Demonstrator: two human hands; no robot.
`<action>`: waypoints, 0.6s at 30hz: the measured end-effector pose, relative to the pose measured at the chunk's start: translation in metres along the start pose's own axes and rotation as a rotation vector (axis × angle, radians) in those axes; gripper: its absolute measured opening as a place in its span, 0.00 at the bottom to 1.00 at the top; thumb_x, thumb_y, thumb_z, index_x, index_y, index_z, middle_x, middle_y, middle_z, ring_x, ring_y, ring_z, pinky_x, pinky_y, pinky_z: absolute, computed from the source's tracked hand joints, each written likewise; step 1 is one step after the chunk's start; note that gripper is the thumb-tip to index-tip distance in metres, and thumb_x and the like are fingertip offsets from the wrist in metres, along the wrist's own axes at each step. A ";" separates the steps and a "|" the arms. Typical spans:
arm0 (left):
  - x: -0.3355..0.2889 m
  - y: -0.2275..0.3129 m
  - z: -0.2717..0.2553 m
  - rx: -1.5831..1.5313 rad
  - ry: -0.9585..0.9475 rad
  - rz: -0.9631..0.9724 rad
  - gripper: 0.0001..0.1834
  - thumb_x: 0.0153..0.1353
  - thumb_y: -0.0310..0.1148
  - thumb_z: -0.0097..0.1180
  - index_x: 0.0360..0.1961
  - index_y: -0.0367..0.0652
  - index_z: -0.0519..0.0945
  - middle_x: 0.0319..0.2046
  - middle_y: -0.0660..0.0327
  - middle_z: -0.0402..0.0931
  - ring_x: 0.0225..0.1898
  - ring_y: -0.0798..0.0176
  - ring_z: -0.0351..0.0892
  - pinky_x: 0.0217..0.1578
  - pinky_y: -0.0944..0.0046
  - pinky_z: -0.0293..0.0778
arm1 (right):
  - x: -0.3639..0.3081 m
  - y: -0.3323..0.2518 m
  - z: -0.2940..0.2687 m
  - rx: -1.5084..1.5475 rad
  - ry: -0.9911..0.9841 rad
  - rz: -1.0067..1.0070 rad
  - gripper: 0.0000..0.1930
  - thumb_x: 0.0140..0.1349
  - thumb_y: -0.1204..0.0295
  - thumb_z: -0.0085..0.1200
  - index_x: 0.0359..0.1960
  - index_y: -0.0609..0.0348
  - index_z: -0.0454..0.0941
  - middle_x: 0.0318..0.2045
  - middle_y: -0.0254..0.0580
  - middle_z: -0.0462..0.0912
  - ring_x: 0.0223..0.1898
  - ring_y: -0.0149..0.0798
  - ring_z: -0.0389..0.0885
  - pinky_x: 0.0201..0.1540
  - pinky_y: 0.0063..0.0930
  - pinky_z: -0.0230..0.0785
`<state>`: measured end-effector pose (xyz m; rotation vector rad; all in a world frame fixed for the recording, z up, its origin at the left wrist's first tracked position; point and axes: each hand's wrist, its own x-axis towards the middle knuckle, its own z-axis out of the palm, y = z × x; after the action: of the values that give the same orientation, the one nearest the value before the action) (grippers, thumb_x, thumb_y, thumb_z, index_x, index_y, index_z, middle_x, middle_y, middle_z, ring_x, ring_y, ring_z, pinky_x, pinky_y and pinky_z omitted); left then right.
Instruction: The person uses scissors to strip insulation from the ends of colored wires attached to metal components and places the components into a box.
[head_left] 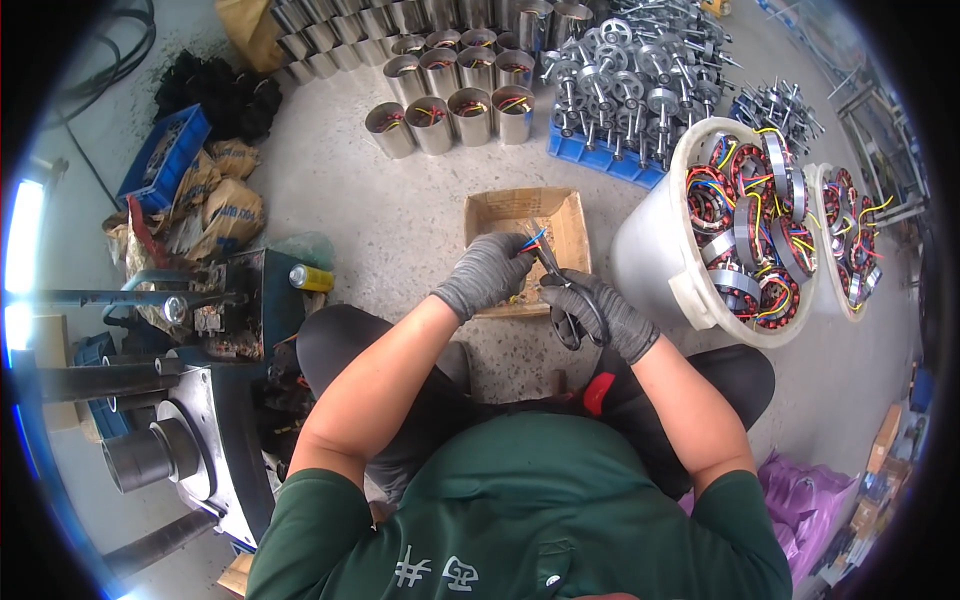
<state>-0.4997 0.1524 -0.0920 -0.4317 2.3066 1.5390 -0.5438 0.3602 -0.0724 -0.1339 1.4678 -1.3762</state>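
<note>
My left hand (pixel 482 278), in a grey glove, is closed around a small bunch of coloured wires (pixel 538 240); blue and red ends stick out past the fingertips. In my right hand (pixel 628 322), also gloved in grey, is a pair of black-handled scissors (pixel 598 318). The blades point up and left, close beside the wire ends. Both hands are over an open cardboard box (pixel 572 215) on the floor between my knees. Small scraps lie inside it, partly hidden by my hands. Whatever the wires join to is hidden in my left hand.
To my right stands a large white bucket (pixel 645 245) full of wound motor stators (pixel 745 232), another behind it. Metal cylinders (pixel 430 128) with wires stand in rows ahead, near a blue crate (pixel 570 145) heaped with rotor shafts (pixel 625 85). A machine (pixel 235 450) and yellow can (pixel 312 278) are left.
</note>
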 end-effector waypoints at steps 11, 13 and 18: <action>-0.001 0.001 0.002 0.244 -0.063 0.014 0.18 0.68 0.39 0.54 0.46 0.33 0.82 0.34 0.46 0.83 0.35 0.53 0.85 0.39 0.55 0.79 | 0.004 0.026 -0.002 0.034 0.080 0.061 0.14 0.60 0.74 0.58 0.46 0.63 0.74 0.17 0.32 0.72 0.09 0.33 0.68 0.10 0.29 0.59; 0.002 -0.006 0.003 0.397 -0.026 0.107 0.17 0.69 0.38 0.52 0.45 0.33 0.81 0.31 0.48 0.83 0.31 0.54 0.83 0.37 0.54 0.79 | 0.006 0.032 -0.001 0.014 0.089 0.024 0.15 0.60 0.74 0.58 0.48 0.63 0.74 0.17 0.32 0.72 0.10 0.33 0.69 0.11 0.29 0.61; 0.014 -0.018 0.004 0.290 -0.060 0.007 0.16 0.70 0.37 0.52 0.48 0.33 0.81 0.26 0.52 0.80 0.25 0.59 0.80 0.31 0.55 0.79 | 0.004 0.035 -0.003 0.014 0.086 -0.022 0.16 0.63 0.70 0.58 0.51 0.61 0.73 0.17 0.33 0.73 0.12 0.32 0.71 0.14 0.28 0.63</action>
<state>-0.5037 0.1488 -0.1145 -0.2974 2.4339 1.1766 -0.5285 0.3706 -0.1026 -0.0826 1.5314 -1.4249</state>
